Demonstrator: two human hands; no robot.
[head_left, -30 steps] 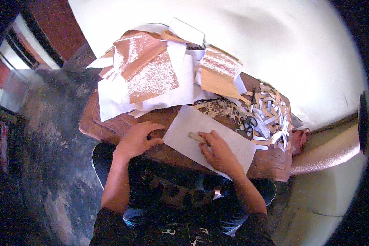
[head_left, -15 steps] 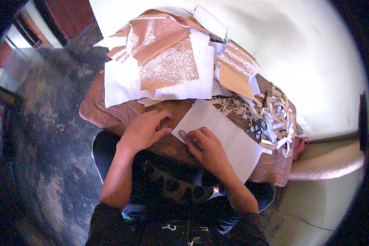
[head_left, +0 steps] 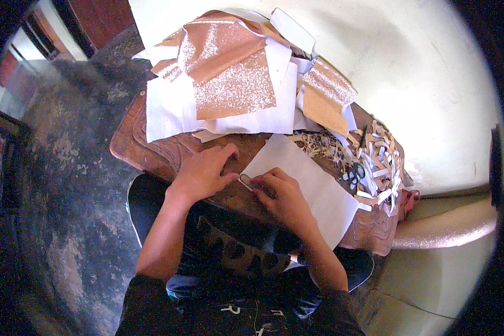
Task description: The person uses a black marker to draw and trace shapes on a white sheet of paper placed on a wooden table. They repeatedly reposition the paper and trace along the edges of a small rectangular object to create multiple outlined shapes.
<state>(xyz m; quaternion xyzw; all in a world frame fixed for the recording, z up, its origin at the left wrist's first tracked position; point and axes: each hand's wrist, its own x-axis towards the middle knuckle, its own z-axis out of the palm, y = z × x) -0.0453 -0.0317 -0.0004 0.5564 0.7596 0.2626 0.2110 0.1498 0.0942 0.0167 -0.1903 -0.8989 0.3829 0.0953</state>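
Observation:
A white paper sheet (head_left: 305, 182) lies on a small carved wooden table (head_left: 145, 151). My right hand (head_left: 283, 193) rests on the sheet's near left corner and holds a small slim tool (head_left: 245, 181) whose tip sticks out at the paper's edge. My left hand (head_left: 204, 171) lies flat on the bare wood just left of the sheet, fingers spread, touching the paper's edge.
A heap of glittery copper sheets (head_left: 229, 67) and white sheets (head_left: 168, 106) covers the table's far side. Paper strips and scraps (head_left: 375, 162) with a pair of scissors (head_left: 354, 173) lie at the right end. A white wall (head_left: 409, 73) stands behind.
The view has shifted, so the table sits lower and further right. My right hand slid toward the sheet's left corner, and my left hand moved close beside it.

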